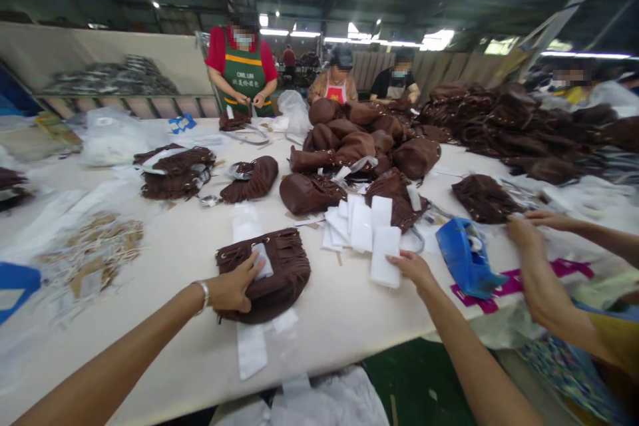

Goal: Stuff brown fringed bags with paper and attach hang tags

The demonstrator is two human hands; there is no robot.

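Observation:
A brown fringed bag (279,273) lies on the white table (190,346) in front of me. My left hand (234,287) rests on its left side, fingers curled against the bag and a small white packet (262,259) lying on it. My right hand (412,267) reaches to a fan of white paper packets (367,229) and pinches the nearest one (385,256) at its lower edge. A silver bracelet sits on my left wrist.
More brown fringed bags (176,172) and a large pile of brown bags (359,140) fill the far table. A blue bag (464,259) lies to the right, beside another person's arms (544,273). Several people work at the far side. Paper tags (92,253) are scattered left.

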